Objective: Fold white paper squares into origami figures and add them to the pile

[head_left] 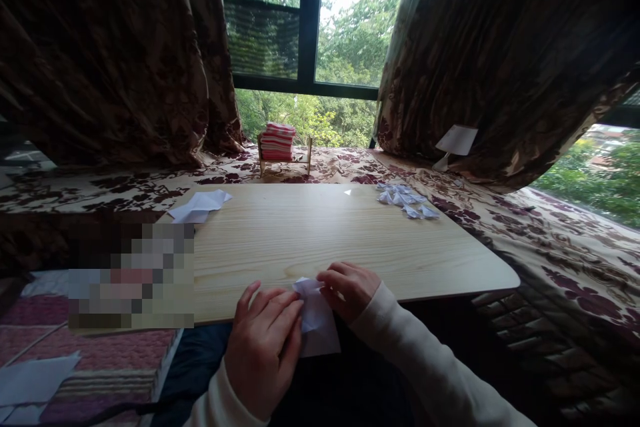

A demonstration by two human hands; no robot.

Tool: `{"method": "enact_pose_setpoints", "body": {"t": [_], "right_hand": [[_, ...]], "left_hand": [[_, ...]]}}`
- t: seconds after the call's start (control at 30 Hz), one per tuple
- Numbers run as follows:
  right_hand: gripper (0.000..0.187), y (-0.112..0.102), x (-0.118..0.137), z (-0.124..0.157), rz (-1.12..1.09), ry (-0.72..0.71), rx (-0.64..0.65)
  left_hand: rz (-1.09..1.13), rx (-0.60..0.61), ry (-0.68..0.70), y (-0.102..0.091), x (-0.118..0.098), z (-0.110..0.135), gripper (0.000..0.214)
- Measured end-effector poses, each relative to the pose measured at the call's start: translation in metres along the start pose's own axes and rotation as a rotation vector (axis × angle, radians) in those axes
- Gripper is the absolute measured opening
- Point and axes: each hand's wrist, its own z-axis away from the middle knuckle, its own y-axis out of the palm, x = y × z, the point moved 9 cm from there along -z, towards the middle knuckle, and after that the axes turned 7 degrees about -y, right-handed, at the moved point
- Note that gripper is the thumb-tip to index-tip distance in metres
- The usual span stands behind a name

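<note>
White paper (320,330) is pinched by the right hand (351,290) at the near edge of the worktop (320,233); its left side is covered by the left hand (265,347), whose grip cannot be told; the worktop's left corner is pixelated.

The person's head carries the one camera, tipped down close over the table (300,233) mid-frame, facing the window (309,33) at upper centre.

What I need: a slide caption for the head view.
Left hand and right hand hold creased white paper at the near edge of the table.
</note>
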Motion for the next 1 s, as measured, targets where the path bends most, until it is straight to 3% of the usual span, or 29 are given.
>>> {"method": "enact_pose_setpoints", "body": {"t": [0.27,0.47,0.87,1.0], "right_hand": [[0.012,-0.005,0.005,-0.002,-0.105,-0.015,-0.07],[0.015,-0.005,0.001,-0.003,-0.151,0.0,-0.084],[0.019,-0.008,0.003,-0.006,-0.157,-0.011,-0.115],[0.028,-0.008,-0.001,-0.006,-0.189,0.003,-0.101]], "left_hand": [[-0.16,0.092,-0.046,0.023,-0.003,0.005,0.035],[-0.237,0.073,-0.056,0.033,-0.002,0.006,0.038],[-0.356,0.11,0.005,0.039,-0.005,0.003,0.042],[-0.355,0.117,0.003,0.041,-0.004,0.002,0.044]]}}
